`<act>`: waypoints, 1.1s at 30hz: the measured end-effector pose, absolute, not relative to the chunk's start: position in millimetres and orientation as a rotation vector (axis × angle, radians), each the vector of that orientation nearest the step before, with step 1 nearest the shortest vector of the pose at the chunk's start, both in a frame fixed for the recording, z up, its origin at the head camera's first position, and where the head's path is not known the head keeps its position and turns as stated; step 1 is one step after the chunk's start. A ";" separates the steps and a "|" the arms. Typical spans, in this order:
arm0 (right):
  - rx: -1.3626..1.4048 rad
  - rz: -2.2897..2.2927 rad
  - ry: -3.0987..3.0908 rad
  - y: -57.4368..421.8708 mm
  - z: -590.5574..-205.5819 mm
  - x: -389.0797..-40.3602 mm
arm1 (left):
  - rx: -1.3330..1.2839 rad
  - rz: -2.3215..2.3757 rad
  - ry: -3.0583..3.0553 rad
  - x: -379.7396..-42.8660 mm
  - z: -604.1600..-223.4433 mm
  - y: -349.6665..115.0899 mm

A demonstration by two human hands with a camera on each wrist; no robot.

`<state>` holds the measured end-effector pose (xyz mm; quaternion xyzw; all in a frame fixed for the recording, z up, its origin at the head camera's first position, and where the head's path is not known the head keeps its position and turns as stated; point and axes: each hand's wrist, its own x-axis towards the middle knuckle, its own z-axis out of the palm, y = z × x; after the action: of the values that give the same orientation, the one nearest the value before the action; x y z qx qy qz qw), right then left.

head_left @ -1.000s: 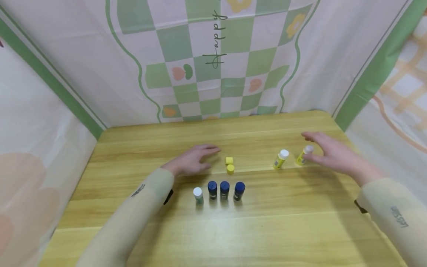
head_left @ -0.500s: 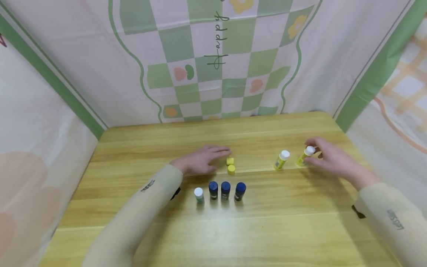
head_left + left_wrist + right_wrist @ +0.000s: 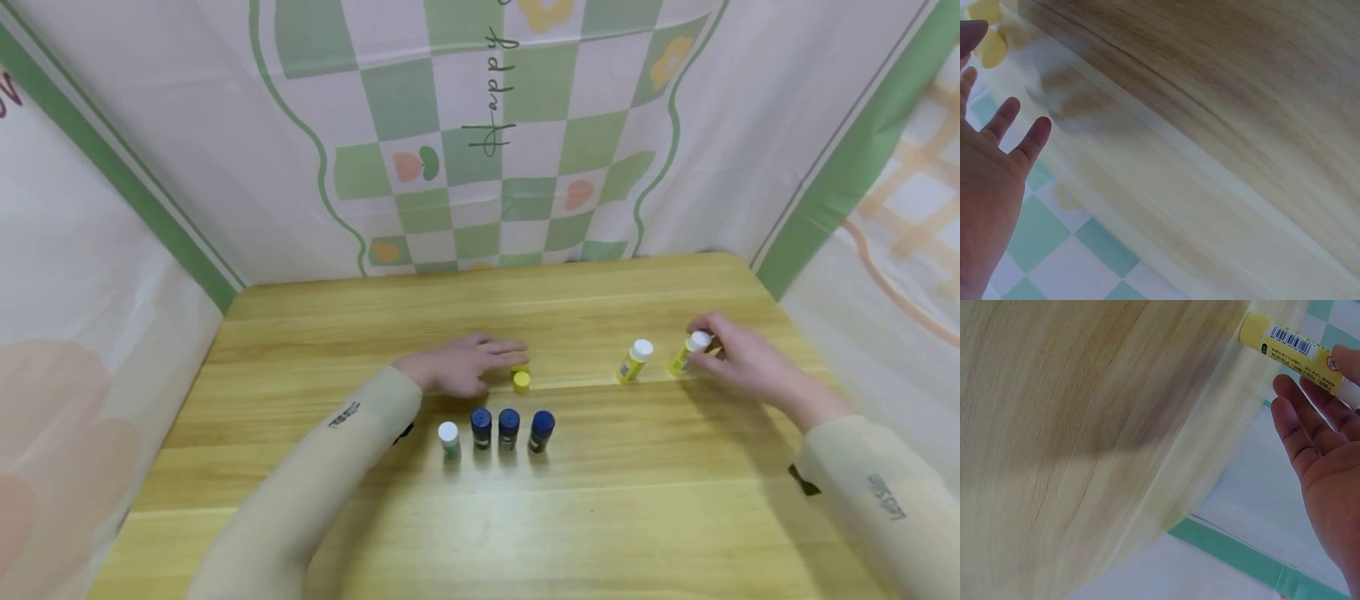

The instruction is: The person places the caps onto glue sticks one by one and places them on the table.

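Note:
On the right of the table stands a yellow glue stick [image 3: 680,361] with a white top. My right hand [image 3: 742,354] pinches it near the top between thumb and fingers; its barcode label [image 3: 1292,340] shows in the right wrist view. A second yellow glue stick [image 3: 634,361] stands upright just left of it. My left hand [image 3: 468,365] reaches over two small yellow caps with fingers extended. The nearer yellow cap [image 3: 521,382] is in plain sight, while the farther one is mostly hidden under the fingers. Whether those fingers touch it I cannot tell.
In front of the left hand stand three dark blue-capped tubes [image 3: 508,429] in a row. A smaller white-capped bottle [image 3: 449,439] stands at their left end. A checkered curtain [image 3: 480,192] hangs behind the wooden table [image 3: 600,517].
My left hand has moved right, coming over the yellow caps. My right hand has closed its thumb and fingers on the farther-right glue stick's top.

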<state>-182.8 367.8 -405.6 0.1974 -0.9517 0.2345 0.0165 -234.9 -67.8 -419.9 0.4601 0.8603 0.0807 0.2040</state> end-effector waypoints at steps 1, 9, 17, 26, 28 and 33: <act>0.614 0.729 -2.958 367.8 -405.7 -183.1 | 1.280 0.211 2.402 -234.7 -419.9 -67.7; 0.588 0.727 -2.985 365.8 -404.3 -182.7 | 1.253 0.168 2.415 -233.0 -418.9 -66.5; 0.596 0.700 -2.984 363.5 -403.3 -182.1 | 1.321 0.100 2.472 -233.0 -415.2 -68.7; 0.595 0.694 -2.964 366.3 -406.2 -183.1 | 1.409 0.189 2.515 -234.2 -414.8 -73.4; 0.591 0.685 -2.957 366.6 -406.4 -183.5 | 1.420 0.203 2.529 -234.2 -414.8 -74.0; 0.568 0.706 -2.981 366.8 -406.0 -183.2 | 1.394 0.224 2.575 -232.7 -414.6 -76.2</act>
<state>-183.2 366.8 -406.0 0.1823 -0.9567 0.2266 0.0128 -232.7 -76.2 -414.6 0.4721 0.8722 0.0760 0.1026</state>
